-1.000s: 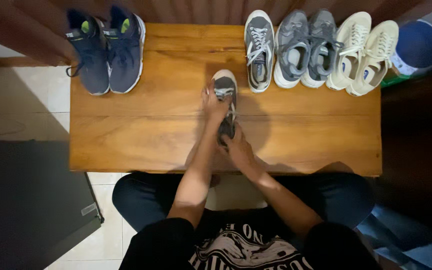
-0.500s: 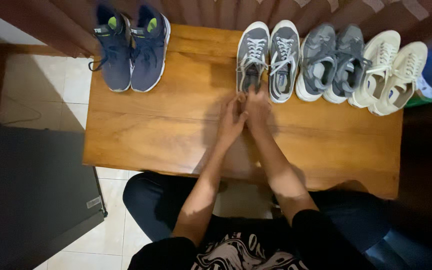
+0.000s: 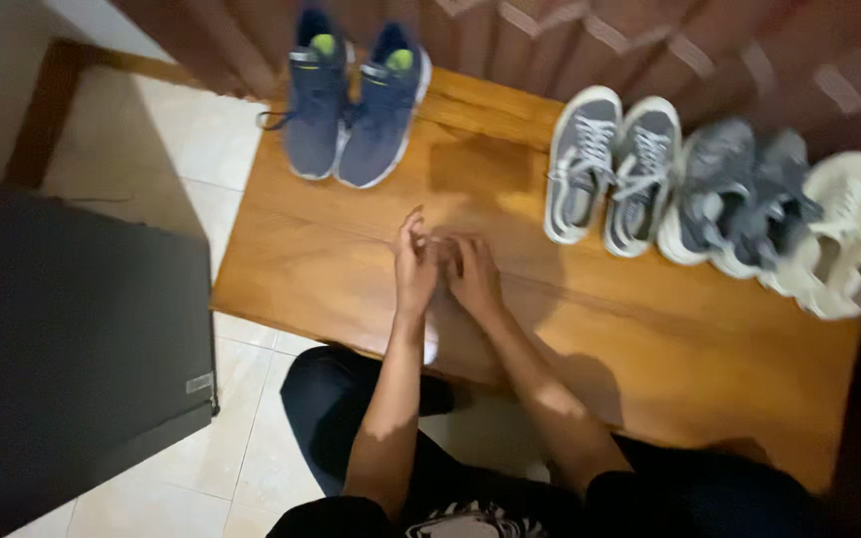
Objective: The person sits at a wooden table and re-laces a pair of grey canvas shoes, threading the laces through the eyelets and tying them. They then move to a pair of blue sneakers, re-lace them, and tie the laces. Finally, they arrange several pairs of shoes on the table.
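From my remote seat I go from left to right. At nine o'clock a dark flat case lies on the tiled floor. At about eleven o'clock, at the far edge of the wooden table, stands a blue pair of sneakers, toes toward me. In the middle, both hands rest empty above the bare wood: the left hand has loosely curled fingers, the right hand is half open, and the two touch each other at the fingertips; neither grips anything. The nearest shoes are the grey pair with white soles at one o'clock from the hands, near but apart from them, standing side by side. Further right comes a darker grey pair, blurred, then a cream pair at three o'clock near the table edge. I judge the row is in good order; to keep it well, each pair should stay parallel, heels on one line, and the hands should lift away without brushing the laces.
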